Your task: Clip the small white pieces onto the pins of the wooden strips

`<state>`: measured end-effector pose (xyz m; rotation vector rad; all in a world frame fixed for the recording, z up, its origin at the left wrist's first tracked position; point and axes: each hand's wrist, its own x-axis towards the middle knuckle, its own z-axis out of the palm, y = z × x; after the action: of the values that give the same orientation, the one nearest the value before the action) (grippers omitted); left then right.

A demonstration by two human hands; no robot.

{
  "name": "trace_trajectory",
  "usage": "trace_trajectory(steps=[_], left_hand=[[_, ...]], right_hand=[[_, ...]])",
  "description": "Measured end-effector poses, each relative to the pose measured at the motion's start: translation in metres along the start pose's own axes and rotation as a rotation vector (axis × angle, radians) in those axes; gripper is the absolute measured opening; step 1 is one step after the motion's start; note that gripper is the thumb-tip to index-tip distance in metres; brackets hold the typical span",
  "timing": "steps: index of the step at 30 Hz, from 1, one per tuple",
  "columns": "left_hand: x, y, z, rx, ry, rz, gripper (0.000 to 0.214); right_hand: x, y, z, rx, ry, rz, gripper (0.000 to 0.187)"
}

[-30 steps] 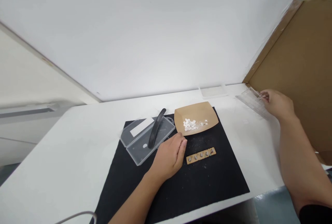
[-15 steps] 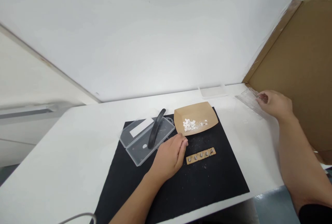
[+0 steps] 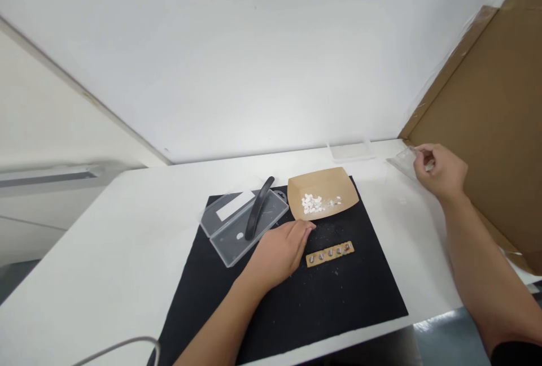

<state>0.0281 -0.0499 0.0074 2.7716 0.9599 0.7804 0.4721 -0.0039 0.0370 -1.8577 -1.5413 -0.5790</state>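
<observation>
My left hand (image 3: 279, 253) rests over the black mat (image 3: 339, 309), its fingers curled together. Whatever they may hold is hidden. Its fingertips are by the near edge of a brown paper tray (image 3: 349, 185), in which small white pieces (image 3: 312, 204) lie. Off to the right, my right hand (image 3: 442, 171) is closed in a pinch at a clear plastic piece (image 3: 404, 161) on the white table; its exact kind is unclear. Right of my left hand lies a tan strip (image 3: 330, 254) with several small metal parts along it.
An open clear plastic case (image 3: 237, 236) lies left on the mat, with a curved black handle-like piece (image 3: 258, 208) across it. A clear shallow tray (image 3: 351, 151) stands by the wall. Cardboard (image 3: 499, 117) borders the right side. A cable (image 3: 127, 343) curves at front left.
My right hand has turned slightly and shifted a little left, still at the clear plastic piece. My left hand stays near the paper tray, its fingers slightly straighter. The view has shifted slightly.
</observation>
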Motion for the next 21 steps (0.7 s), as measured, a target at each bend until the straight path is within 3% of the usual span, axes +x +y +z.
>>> trace_trajectory(steps=[5, 9, 15, 21], left_hand=[[-0.002, -0.011, -0.009, 0.101, -0.107, 0.020, 0.034], [-0.005, -0.017, -0.013, 0.150, -0.176, 0.045, 0.038], [-0.006, -0.014, -0.021, 0.265, -0.227, -0.075, 0.041], [-0.006, -0.013, -0.023, 0.132, -0.223, -0.159, 0.030]], right_hand=[[-0.003, -0.009, -0.002, 0.002, 0.069, -0.079, 0.026], [-0.003, -0.008, -0.006, 0.020, 0.114, -0.043, 0.026], [-0.005, -0.018, -0.008, 0.065, 0.013, -0.035, 0.030], [-0.007, -0.036, -0.019, -0.012, -0.033, -0.108, 0.027]])
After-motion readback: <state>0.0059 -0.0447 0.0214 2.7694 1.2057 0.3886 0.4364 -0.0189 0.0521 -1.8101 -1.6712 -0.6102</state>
